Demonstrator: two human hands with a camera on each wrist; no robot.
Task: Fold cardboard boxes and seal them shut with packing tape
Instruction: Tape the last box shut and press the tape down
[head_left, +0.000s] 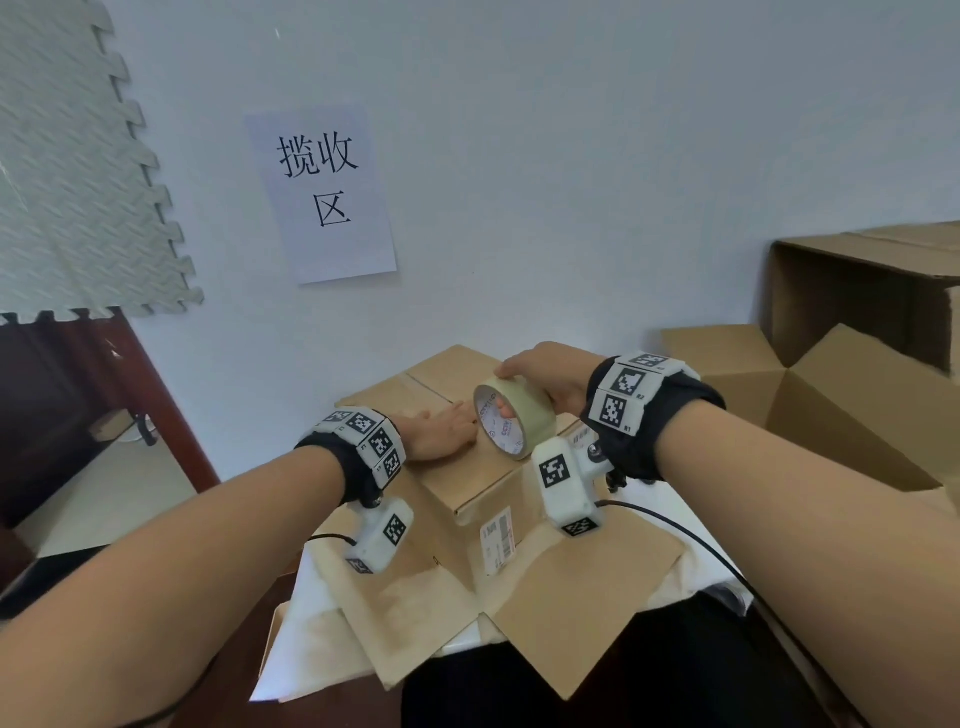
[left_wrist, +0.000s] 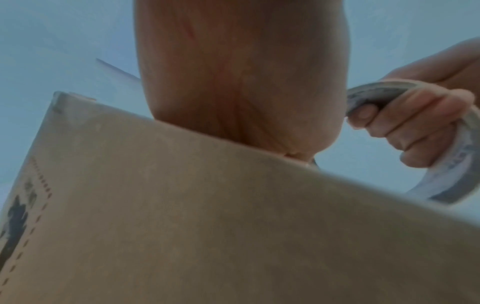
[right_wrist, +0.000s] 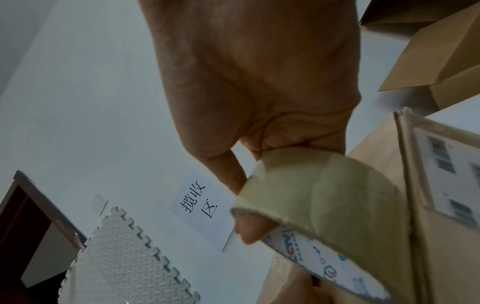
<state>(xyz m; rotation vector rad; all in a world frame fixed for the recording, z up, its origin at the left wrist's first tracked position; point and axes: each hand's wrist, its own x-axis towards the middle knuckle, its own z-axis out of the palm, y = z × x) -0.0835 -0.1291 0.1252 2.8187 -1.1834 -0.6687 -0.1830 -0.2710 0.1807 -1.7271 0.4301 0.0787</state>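
A brown cardboard box (head_left: 457, 467) stands in front of me with its top flaps folded shut and a white shipping label on its near side. My left hand (head_left: 441, 428) lies flat on the top flaps with straight fingers, pressing them down. My right hand (head_left: 545, 379) grips a roll of clear packing tape (head_left: 511, 418) upright on the box top, fingers hooked through its core. The left wrist view shows the box side (left_wrist: 207, 226) and the roll (left_wrist: 446, 156). In the right wrist view the roll (right_wrist: 324, 205) fills the lower middle beside the box (right_wrist: 428, 246).
Open cardboard boxes (head_left: 852, 364) are stacked at the right. Flat cardboard (head_left: 545, 623) lies under the box on a white surface. A paper sign (head_left: 322, 192) hangs on the wall, a foam mat (head_left: 72, 182) at the upper left, and dark wooden furniture (head_left: 62, 405) at the left.
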